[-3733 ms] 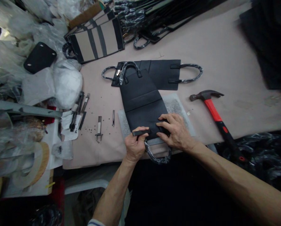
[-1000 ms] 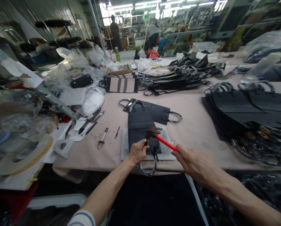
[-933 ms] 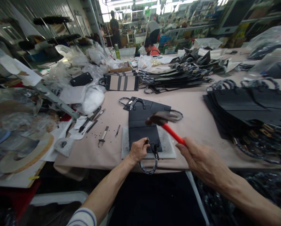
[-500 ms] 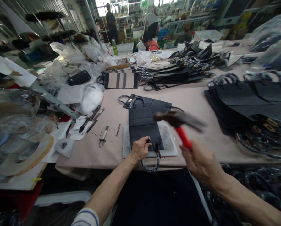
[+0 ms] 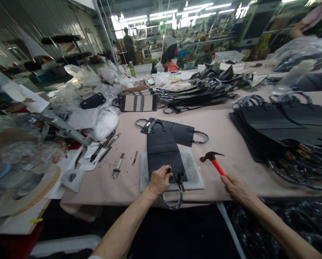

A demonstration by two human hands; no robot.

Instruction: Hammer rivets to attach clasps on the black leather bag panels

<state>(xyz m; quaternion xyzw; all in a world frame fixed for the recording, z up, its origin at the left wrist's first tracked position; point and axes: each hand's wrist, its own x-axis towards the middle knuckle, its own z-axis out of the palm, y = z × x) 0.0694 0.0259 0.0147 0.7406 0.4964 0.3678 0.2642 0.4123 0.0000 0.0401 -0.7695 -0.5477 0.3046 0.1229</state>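
My left hand is closed round a short dark metal punch, its top end poking up above my fingers. Under it lies a black bag panel with looped handles in wrapping, one hanging past the table's front edge. The panel rests on a pale, worn slab. To the right, my right hand grips a claw hammer by its red handle. The hammer's head is low over the table beside the slab; whether it touches the cloth I cannot tell. A second black panel lies partly beneath the first.
Stacked black panels with handles fill the right side. More panels lie at the back, near a striped piece. On the left are a pronged tool, a thin rod and crumpled plastic bags. Several people are in the background.
The hammer has dropped from above the table to the right of the slab, with my right hand moving right and down. My left hand stays on the panel. The view has tilted up slightly.
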